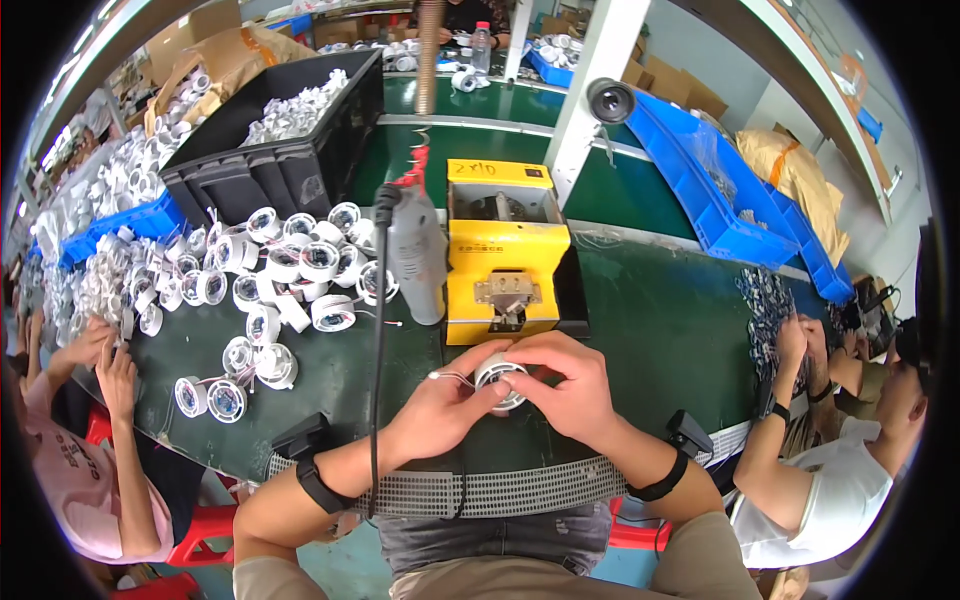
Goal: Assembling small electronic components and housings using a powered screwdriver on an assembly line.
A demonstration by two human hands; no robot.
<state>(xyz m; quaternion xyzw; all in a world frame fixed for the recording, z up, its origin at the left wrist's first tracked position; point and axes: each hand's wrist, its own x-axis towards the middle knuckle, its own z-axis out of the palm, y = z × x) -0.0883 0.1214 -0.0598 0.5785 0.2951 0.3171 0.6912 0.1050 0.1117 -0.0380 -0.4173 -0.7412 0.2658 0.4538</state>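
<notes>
Between my two hands is a round white plastic housing (499, 372) with a short white wire and connector sticking out to its left. My left hand (440, 408) grips its left side, the thumb on the near rim. From the right, my right hand (568, 385) closes on the same housing with thumb and fingers. Just beyond my hands stands a yellow machine (508, 270) with a metal fixture on its front. A grey electric screwdriver (418, 260) hangs upright beside it, to the left. Loose white housings (320, 262) with circuit boards inside lie piled farther left.
A black bin (285, 160) of small white parts stands behind the pile. Blue trays (720, 215) sit at the far right, near a white post (590, 110). A black cable (380, 400) hangs in front of my left forearm. People work on both sides.
</notes>
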